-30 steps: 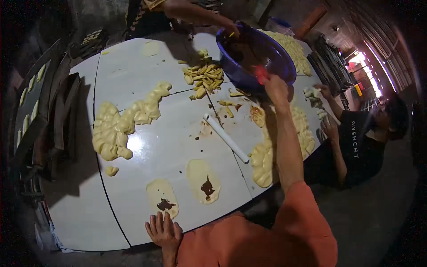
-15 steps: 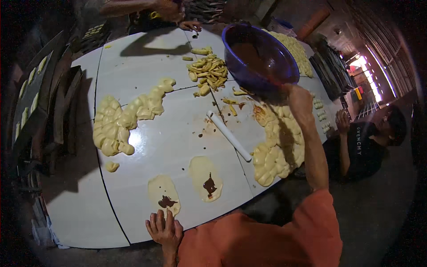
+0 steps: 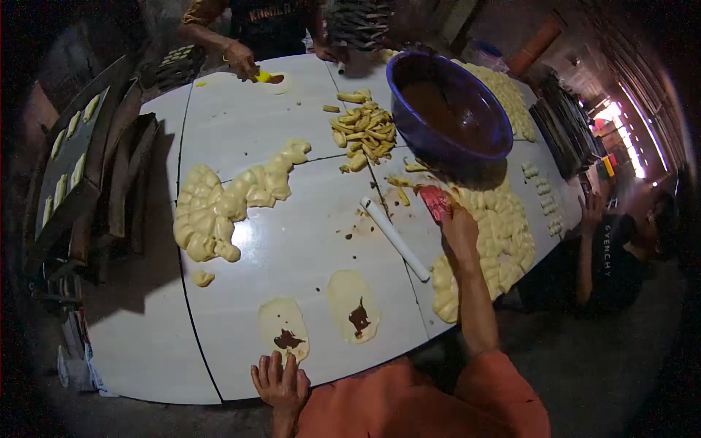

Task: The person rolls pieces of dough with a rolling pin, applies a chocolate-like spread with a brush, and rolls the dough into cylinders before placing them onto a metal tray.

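My right hand [image 3: 461,232] grips a red scraper [image 3: 435,204] with a brownish smear, held over the table between the white rolling pin [image 3: 395,239] and a mass of dough pieces [image 3: 500,226]. My left hand [image 3: 280,382] lies at the table's near edge, fingers stretched, its tips at the lower end of a flattened oval of dough [image 3: 276,316]. A dark brown glossy blob sits on that oval. To its right, a second dough oval [image 3: 349,292] carries another brown blob.
A large blue basin [image 3: 400,117] with brown paste stands at the far right, beside a banana-piece heap [image 3: 365,130]. More dough lumps [image 3: 208,215] lie left. Across the table, a co-worker's hand [image 3: 240,60] works a yellow tool over dough. Another person sits right; trays stand left.
My right hand has come from the basin's rim toward me and left, the red scraper now showing. Across the table, the co-worker's hand with a yellow tool has come into sight.
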`<control>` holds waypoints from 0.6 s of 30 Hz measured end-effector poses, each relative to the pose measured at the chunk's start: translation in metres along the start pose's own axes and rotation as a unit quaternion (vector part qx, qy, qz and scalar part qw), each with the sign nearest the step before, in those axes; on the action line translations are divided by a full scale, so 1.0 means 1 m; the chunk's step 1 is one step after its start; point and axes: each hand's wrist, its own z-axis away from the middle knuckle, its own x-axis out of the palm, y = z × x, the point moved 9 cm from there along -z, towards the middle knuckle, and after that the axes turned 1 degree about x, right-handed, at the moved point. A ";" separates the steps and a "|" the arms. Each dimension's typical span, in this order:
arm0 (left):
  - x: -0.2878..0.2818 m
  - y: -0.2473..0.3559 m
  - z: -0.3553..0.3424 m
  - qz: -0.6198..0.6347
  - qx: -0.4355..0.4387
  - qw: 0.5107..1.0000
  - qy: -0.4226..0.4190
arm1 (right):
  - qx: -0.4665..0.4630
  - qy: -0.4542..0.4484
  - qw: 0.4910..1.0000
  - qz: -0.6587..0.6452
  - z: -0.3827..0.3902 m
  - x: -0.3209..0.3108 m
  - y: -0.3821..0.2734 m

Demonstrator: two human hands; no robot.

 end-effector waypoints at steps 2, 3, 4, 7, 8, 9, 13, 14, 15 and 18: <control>0.002 -0.002 0.002 -0.002 -0.017 1.000 -0.005 | -0.069 0.137 0.988 -0.003 0.015 -0.019 -0.036; 0.001 -0.002 0.002 -0.020 -0.015 1.000 0.000 | -0.108 0.163 0.981 0.022 0.010 -0.015 -0.050; 0.000 -0.001 0.001 -0.036 -0.009 0.999 0.003 | -0.110 0.162 0.980 0.017 0.001 -0.012 -0.060; -0.002 0.001 -0.001 -0.042 -0.022 0.999 -0.011 | -0.227 0.111 0.967 -0.041 -0.041 0.009 -0.115; 0.000 0.000 0.000 -0.040 -0.031 0.998 -0.025 | -0.254 0.090 0.960 -0.079 -0.061 0.025 -0.127; 0.006 0.000 0.000 -0.022 -0.027 0.998 -0.057 | -0.280 0.070 0.951 -0.115 -0.078 0.034 -0.139; 0.002 -0.002 0.000 -0.012 -0.058 0.996 -0.066 | -0.253 0.027 0.967 -0.028 -0.131 0.061 -0.187; 0.002 -0.002 -0.002 -0.014 -0.062 0.996 -0.066 | -0.275 0.039 0.960 -0.019 -0.134 0.061 -0.197; 0.000 -0.001 -0.002 -0.016 -0.060 0.996 -0.065 | -0.298 0.049 0.953 -0.009 -0.134 0.062 -0.206; -0.002 0.001 -0.004 -0.018 -0.064 0.995 -0.070 | -0.292 0.024 0.956 0.011 -0.146 0.064 -0.205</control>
